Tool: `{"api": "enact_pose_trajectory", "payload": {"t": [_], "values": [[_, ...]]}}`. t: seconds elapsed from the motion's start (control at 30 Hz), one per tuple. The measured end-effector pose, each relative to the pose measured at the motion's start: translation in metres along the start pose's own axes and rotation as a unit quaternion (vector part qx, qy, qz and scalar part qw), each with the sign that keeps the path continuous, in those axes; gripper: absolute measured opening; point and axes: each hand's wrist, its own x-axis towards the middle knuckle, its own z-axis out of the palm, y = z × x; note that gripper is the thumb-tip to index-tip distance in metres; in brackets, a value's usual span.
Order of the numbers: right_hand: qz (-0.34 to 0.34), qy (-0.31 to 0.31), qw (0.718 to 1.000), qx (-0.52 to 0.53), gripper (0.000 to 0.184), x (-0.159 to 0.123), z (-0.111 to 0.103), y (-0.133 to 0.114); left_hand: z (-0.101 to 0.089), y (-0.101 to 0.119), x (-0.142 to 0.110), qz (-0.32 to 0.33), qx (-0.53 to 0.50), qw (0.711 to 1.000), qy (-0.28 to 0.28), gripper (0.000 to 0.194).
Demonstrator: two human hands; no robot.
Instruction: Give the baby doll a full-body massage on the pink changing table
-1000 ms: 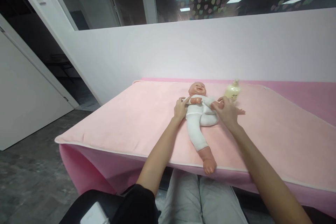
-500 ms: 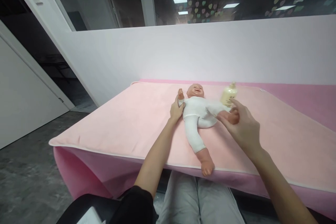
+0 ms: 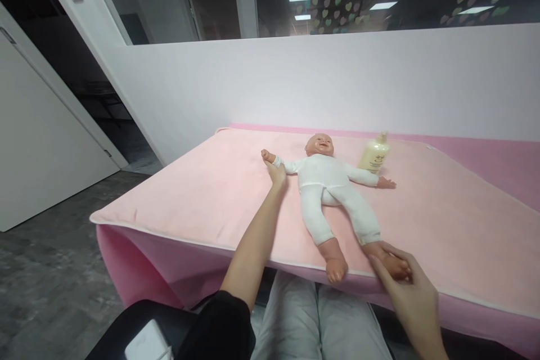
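Observation:
A baby doll (image 3: 323, 175) in a white suit lies on its back on a pink padded mat (image 3: 202, 197), head toward the wall. Its arms are spread wide and both legs point at me. My left hand (image 3: 277, 173) is closed around the doll's forearm near the wrist, on the left side of the view. At the mat's front edge, my right hand (image 3: 407, 287) holds the doll's foot and ankle on the right side, thumb and fingers on either side of it. The doll's other foot rests by the edge, untouched.
A pale yellow pump bottle (image 3: 374, 154) stands behind the doll's outstretched arm. A white wall (image 3: 304, 84) with a window above it closes off the far side. At lower left, a white device (image 3: 148, 342) lies on something black. A door (image 3: 50, 124) is at far left.
My right hand has brought the doll's leg down from its raised, bent position until it lies straight. The doll's arm in my left hand now stretches out to the left.

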Motion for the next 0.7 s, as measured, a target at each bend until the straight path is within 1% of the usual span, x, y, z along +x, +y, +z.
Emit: {"api": "enact_pose_trajectory", "payload": {"t": [0.1,0.17,0.27,0.33,0.37,0.4,0.43,0.47,0.5,0.53,0.57,0.63,0.67,0.7], "values": [[-0.02,-0.015,1.0,-0.017,0.047,0.002,-0.001,0.001,-0.002,0.002,-0.002,-0.014,-0.01,1.0,-0.008,0.086],[-0.029,-0.019,0.999,-0.03,0.045,0.001,0.0,0.0,-0.003,0.004,-0.004,-0.012,-0.005,1.0,-0.019,0.087],[-0.03,-0.003,0.999,-0.035,0.046,-0.002,0.0,-0.006,-0.004,0.006,-0.005,-0.018,-0.01,1.0,-0.012,0.086],[-0.037,0.047,0.998,-0.029,0.048,0.0,0.0,-0.017,-0.004,0.009,-0.006,-0.018,-0.018,1.0,0.001,0.086],[-0.049,0.081,0.995,-0.02,0.049,0.003,0.0,-0.025,-0.003,0.012,-0.007,-0.002,-0.013,1.0,0.004,0.087],[-0.069,0.116,0.991,-0.008,0.05,0.01,0.001,-0.034,-0.003,0.014,-0.008,0.027,0.003,1.0,0.0,0.086],[-0.098,0.142,0.985,0.008,0.049,0.018,0.003,-0.043,-0.002,0.017,-0.01,0.07,0.033,0.997,-0.019,0.084],[-0.137,0.161,0.977,0.027,0.048,0.03,0.007,-0.052,0.0,0.02,-0.013,0.122,0.077,0.988,-0.051,0.08],[-0.181,0.166,0.969,0.035,0.047,0.044,0.012,-0.06,0.002,0.023,-0.016,0.176,0.13,0.972,-0.091,0.074],[-0.215,0.166,0.962,0.019,0.047,0.06,0.02,-0.066,0.004,0.025,-0.019,0.224,0.185,0.948,-0.131,0.066],[-0.242,0.148,0.959,-0.008,0.046,0.077,0.028,-0.071,0.007,0.027,-0.022,0.263,0.234,0.921,-0.165,0.058],[-0.284,0.049,0.953,-0.088,0.034,0.108,0.048,-0.074,0.011,0.029,-0.027,0.309,0.307,0.878,-0.198,0.05],[-0.291,0.008,0.949,-0.123,0.029,0.12,0.058,-0.074,0.012,0.03,-0.029,0.32,0.33,0.865,-0.201,0.048],[-0.282,-0.011,0.948,-0.146,0.027,0.13,0.066,-0.073,0.012,0.03,-0.029,0.327,0.346,0.856,-0.201,0.048]]}}
